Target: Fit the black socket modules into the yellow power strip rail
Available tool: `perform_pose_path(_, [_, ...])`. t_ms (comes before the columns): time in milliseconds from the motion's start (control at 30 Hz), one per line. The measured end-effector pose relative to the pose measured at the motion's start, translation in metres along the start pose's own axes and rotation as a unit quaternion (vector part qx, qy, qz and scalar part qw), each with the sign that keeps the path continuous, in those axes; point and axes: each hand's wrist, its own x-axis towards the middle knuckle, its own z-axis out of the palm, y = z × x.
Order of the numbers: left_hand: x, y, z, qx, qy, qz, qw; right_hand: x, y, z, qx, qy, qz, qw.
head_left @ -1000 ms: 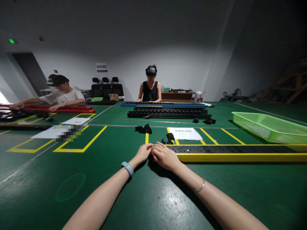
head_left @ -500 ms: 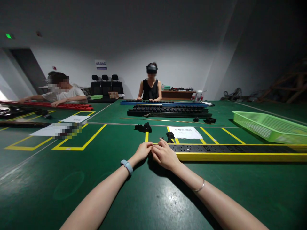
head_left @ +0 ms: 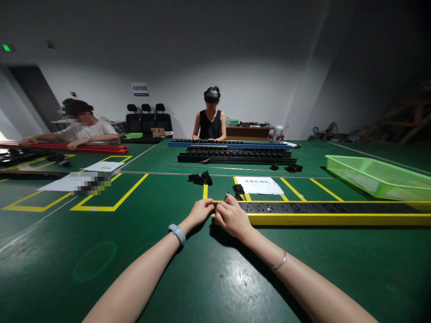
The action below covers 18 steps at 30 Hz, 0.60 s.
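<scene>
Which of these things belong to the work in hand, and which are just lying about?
Seemingly in use:
yellow rail, with left hand and right hand at its end
black sockets in it

Seemingly lying about:
green basket
paper sign
loose black pieces, perhaps needed

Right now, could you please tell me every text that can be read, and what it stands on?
"成品存放区": wall sign; lower line too small to read.
"穿模块-滑轨", slightly blurred: white sheet beyond the yellow rail; smaller line unreadable.
Smaller left sheet: print too blurred.
Green lit sign: too small to read.
</scene>
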Motion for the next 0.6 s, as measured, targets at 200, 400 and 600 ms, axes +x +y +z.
perform_pose_path(200, [-0.0002,0.0009,0.0000,-0.004,-0.001,-0.004,1.000,-0.0015,0.0002,0.0023,-0.022,0.015,0.045,0.999])
perform_pose_path(400, [-0.0018,0.0051,-0.0017,0.007,-0.002,-0.006,1.000,-0.0020,0.0022,0.0012,-0.047,0.036,0.084,0.995])
perform_pose_path(600, [-0.0007,0.0023,-0.0007,0.011,0.001,-0.014,1.000,-0.0028,0.0036,-0.0003,-0.073,0.070,0.103,0.990])
